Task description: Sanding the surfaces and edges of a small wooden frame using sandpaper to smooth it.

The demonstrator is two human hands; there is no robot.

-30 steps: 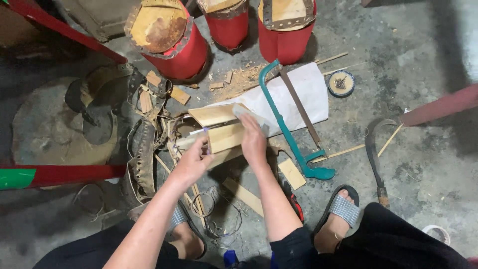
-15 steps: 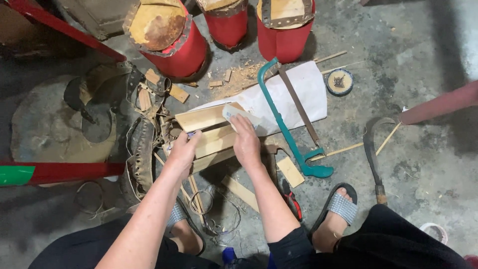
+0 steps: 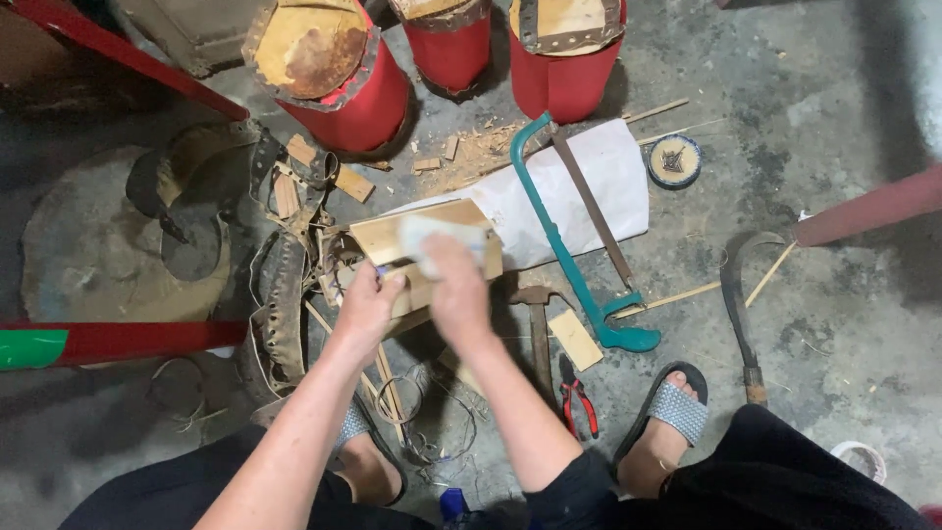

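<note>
This is a craft workshop with work done on a rough concrete floor [image 3: 834, 88]. Hand tools lie around: a teal hacksaw [image 3: 574, 255], a hammer [image 3: 538, 324], red pliers [image 3: 577, 397] and a sickle [image 3: 738, 304]. Red drum bodies [image 3: 353, 93], leather strips [image 3: 280, 304] and wood offcuts [image 3: 574, 339] lie about.

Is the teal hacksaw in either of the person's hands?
No: the teal hacksaw lies on the floor across the white sheet, while both hands work at the wooden block.

Head view, steeply down, close.
</note>
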